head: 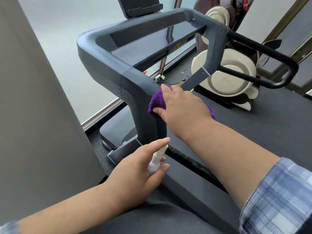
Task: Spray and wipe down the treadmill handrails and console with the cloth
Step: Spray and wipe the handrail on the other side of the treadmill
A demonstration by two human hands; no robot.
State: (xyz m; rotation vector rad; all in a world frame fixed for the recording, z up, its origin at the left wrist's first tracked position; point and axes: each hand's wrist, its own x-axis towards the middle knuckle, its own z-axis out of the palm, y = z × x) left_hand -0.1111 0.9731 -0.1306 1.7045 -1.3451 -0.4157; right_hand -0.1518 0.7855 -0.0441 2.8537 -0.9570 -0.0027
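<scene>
Nearest us, our left hand (135, 168) grips the white spray bottle (156, 160), nozzle aimed toward the treadmill post (143, 105). Our right hand (182, 105) presses the purple cloth (157, 103), bunched under curled fingers, against the bend below the handrail (101, 53). We should probably keep firm pressure and follow the curve upward.

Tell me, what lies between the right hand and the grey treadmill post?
The purple cloth: the right hand presses it against the treadmill post. The head view shows it.
</scene>
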